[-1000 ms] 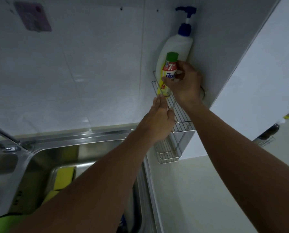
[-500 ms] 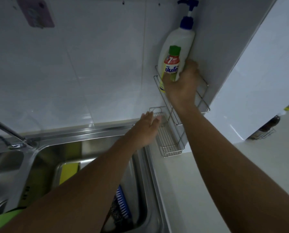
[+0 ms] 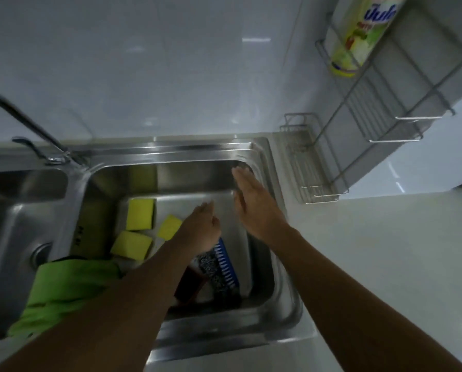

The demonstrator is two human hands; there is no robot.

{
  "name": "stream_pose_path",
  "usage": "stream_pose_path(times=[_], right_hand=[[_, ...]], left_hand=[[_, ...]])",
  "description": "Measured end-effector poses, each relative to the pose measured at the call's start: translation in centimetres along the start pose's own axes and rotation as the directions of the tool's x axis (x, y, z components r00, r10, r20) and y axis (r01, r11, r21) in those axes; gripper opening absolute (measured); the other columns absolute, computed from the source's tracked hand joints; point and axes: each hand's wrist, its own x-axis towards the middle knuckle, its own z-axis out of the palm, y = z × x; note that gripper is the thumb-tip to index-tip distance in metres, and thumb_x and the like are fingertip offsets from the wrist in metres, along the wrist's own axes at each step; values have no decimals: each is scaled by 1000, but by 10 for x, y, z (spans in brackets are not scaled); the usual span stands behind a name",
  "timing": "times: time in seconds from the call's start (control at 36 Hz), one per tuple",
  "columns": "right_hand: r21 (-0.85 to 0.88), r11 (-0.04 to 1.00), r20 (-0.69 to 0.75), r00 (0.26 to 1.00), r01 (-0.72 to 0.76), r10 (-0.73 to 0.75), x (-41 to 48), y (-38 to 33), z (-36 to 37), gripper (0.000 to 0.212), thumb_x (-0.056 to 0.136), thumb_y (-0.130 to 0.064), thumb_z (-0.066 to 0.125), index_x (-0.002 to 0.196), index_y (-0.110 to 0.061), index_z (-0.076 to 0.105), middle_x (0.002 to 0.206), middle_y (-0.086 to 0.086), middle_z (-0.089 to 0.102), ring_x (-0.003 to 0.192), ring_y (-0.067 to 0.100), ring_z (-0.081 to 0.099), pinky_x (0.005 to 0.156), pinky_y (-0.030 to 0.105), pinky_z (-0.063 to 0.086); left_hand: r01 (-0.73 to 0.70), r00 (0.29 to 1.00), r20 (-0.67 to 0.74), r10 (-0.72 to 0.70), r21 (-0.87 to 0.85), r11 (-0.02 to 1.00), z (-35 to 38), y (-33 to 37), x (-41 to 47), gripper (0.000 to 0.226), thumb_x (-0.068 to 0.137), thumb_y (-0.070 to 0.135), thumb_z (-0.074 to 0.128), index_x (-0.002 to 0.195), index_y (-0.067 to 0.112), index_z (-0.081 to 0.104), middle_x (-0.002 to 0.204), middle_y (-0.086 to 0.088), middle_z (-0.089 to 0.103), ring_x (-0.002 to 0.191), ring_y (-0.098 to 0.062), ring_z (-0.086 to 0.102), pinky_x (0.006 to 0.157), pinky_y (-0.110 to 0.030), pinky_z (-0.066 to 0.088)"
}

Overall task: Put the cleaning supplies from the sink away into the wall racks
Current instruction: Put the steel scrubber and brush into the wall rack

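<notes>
With both hands empty, left hand (image 3: 201, 232) loosely curled, right hand (image 3: 254, 208) spread, we judge the blue brush (image 3: 226, 264) stiff, best taken by its spine.

Three yellow sponges (image 3: 140, 217) are seen flat in the sink (image 3: 171, 167), beside a blue brush (image 3: 227, 267) and steel scourer (image 3: 211, 267). A yellow bottle (image 3: 358, 38) is stood in the upper rack (image 3: 401, 103).

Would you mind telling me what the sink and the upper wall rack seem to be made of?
The sink looks like brushed stainless steel: grey, with soft streaky reflections. The upper rack looks like thin metal wire with a shiny finish, perhaps chrome or steel.
</notes>
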Motion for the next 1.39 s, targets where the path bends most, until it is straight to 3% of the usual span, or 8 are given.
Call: stream_pose_path(times=[0.22,0.28,0.33,0.58,0.94,1.11,1.22,1.39], right_hand=[[-95,985,529,832,-142,170,-56,46,124,70,103,-23,43,157,-3,3,166,15,0,153,29,0,123,33,3],[-118,983,573,799,-139,182,-66,55,141,71,103,-23,44,157,-3,1,165,14,-3,153,31,-3,122,32,-2],[-106,980,620,759,-168,197,-71,59,150,73,103,-24,45,157,-6,-1,165,12,-4,153,32,-3,122,34,-1],[-18,896,542,749,-444,382,-64,50,168,21,91,-1,51,106,-11,63,103,11,68,91,25,64,88,40,55],[303,533,515,606,-790,606,-63,55,171,33,87,-5,67,115,-15,52,111,3,62,93,15,61,77,28,52],[528,345,518,616,-776,594,-53,45,142,40,90,-2,68,125,-13,54,112,11,67,96,21,68,81,37,59],[690,243,475,680,-682,559,-44,31,110,39,90,-3,66,126,-13,55,118,11,68,105,24,69,88,43,59],[825,155,414,766,-544,492,-29,6,65,36,92,3,62,126,-2,54,118,19,68,108,33,69,90,47,58]], left_hand=[[189,940,299,-164,-55,980,53,-53,-8,51,101,18,40,149,9,26,135,-18,49,112,-35,54,75,-34,44],[217,934,302,-189,-60,974,65,-63,-8,17,99,14,43,115,14,49,105,-16,55,81,-26,53,58,-29,37],[228,943,263,-204,-63,972,76,-67,-5,12,96,10,48,89,20,46,80,-5,43,75,-21,47,64,-34,42],[361,910,277,-308,-169,917,118,-89,23,65,89,11,55,145,-7,26,134,-27,48,115,-39,53,91,-45,49],[240,966,187,-181,-377,894,123,-98,25,56,84,3,52,139,8,42,119,-13,60,103,-24,60,84,-39,55],[160,982,-7,-189,-503,849,104,-88,23,65,81,44,58,141,30,39,139,-6,46,121,-25,55,101,-40,50],[54,981,-131,-144,-530,846,76,-63,16,62,94,26,57,149,28,28,141,-6,28,116,-12,40,101,-21,29],[-103,971,-235,-42,-572,814,41,-37,5,56,98,13,49,145,25,20,129,3,47,115,-10,51,92,-14,45]])
